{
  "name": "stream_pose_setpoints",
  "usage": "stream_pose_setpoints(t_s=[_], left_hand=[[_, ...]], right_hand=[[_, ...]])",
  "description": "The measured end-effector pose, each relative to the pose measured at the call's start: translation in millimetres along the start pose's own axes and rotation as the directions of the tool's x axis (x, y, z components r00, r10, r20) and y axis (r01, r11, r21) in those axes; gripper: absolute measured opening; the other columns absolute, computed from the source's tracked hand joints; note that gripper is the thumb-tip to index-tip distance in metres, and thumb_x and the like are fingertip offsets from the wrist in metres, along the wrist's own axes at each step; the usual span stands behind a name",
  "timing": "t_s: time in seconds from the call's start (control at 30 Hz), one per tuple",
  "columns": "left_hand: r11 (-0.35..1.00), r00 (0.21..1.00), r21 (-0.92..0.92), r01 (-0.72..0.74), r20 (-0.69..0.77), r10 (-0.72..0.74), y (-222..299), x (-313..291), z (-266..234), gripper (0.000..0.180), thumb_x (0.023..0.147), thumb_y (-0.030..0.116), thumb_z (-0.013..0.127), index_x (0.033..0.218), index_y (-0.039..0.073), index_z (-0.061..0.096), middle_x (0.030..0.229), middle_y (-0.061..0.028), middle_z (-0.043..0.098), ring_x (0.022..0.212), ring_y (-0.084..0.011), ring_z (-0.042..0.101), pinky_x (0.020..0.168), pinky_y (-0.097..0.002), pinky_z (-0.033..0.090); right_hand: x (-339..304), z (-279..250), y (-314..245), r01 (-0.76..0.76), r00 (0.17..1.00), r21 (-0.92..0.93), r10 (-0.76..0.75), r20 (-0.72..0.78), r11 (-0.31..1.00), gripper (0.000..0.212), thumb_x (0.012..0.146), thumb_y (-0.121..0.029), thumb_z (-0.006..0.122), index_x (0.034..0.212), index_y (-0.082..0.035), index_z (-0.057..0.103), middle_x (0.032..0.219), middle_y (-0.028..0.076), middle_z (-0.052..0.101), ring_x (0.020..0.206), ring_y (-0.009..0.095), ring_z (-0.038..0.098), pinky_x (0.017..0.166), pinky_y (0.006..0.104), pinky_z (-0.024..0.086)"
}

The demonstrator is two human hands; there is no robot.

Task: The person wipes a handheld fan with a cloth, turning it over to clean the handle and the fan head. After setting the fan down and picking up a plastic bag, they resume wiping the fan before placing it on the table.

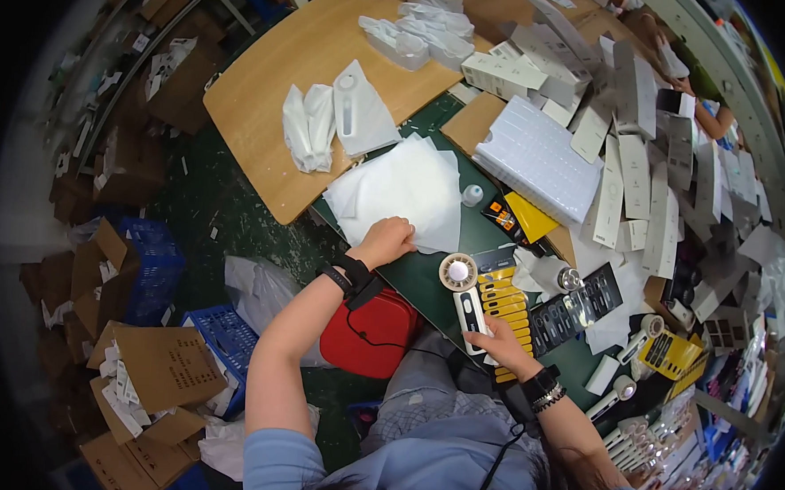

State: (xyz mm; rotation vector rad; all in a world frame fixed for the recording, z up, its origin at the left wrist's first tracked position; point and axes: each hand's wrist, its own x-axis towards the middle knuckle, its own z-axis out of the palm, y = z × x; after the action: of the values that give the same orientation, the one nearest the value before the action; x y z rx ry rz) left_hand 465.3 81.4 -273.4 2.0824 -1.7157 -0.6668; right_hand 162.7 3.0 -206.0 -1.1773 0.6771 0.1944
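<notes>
My right hand [496, 343] is closed round the handle of a white handheld fan [470, 309], whose round slotted head points away from me. My left hand [391, 240] rests at the near edge of a pile of thin white wrapping sheets [404, 188]. Its fingers are curled and pinch the edge of one sheet; the fingertips are partly hidden. Beyond the pile, a similar fan in a translucent white pouch [364, 115] lies on the wooden table [256, 140], beside more wrapped pieces [308, 130].
Yellow strips [503, 302] and a black tray [575, 310] lie beside the fan. A small bottle [472, 195] stands near a stack of clear plastic trays [539, 159]. Many white boxes [636, 89] heap up at right. A red stool [370, 333] and cartons [160, 366] are below left.
</notes>
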Motion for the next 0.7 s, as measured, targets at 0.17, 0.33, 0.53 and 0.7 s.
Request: stream_pose_setpoints(t_s=[0.17,0.33,0.53,0.7], left_hand=[[0.991,0.989,-0.136,-0.004,0.148,0.025,-2,5,27,0.018,0.068,0.018,0.068,0.069,0.002,0.060,0.069,-0.0161,0.058,0.069,-0.0347,0.057,0.061,-0.0414,0.045],[0.955,0.984,-0.259,-0.141,0.068,0.164,-5,7,47,0.015,0.071,0.016,0.065,0.075,0.002,0.062,0.071,-0.0176,0.059,0.070,-0.0362,0.057,0.063,-0.0420,0.045],[0.938,0.999,-0.346,0.032,0.007,-0.032,-9,5,52,0.018,0.075,0.017,0.063,0.080,0.000,0.061,0.075,-0.0192,0.059,0.072,-0.0356,0.057,0.064,-0.0411,0.045],[0.873,0.966,-0.459,0.166,-0.104,-0.238,7,-2,41,0.016,0.077,0.014,0.062,0.078,-0.002,0.058,0.074,-0.0181,0.058,0.070,-0.0309,0.058,0.061,-0.0373,0.045]], right_hand=[[17,4,-11,0.017,0.999,-0.149,-0.009,0.051,0.989,0.025,0.079,-0.022,0.065,0.093,-0.002,0.062,0.081,0.001,0.062,0.074,0.008,0.056,0.068,0.0244,0.045],[50,-2,6,0.029,0.999,-0.344,-0.041,-0.026,0.939,0.033,0.074,-0.030,0.067,0.089,0.000,0.063,0.077,0.008,0.064,0.071,0.015,0.060,0.067,0.0286,0.047],[54,-10,25,0.001,0.994,-0.466,-0.050,-0.093,0.885,0.037,0.073,-0.033,0.067,0.091,-0.001,0.063,0.073,0.010,0.063,0.068,0.019,0.061,0.064,0.0310,0.047],[53,-11,31,0.013,0.983,-0.593,-0.119,-0.141,0.805,0.041,0.070,-0.040,0.066,0.086,-0.002,0.063,0.074,0.016,0.063,0.069,0.030,0.062,0.065,0.0360,0.048]])
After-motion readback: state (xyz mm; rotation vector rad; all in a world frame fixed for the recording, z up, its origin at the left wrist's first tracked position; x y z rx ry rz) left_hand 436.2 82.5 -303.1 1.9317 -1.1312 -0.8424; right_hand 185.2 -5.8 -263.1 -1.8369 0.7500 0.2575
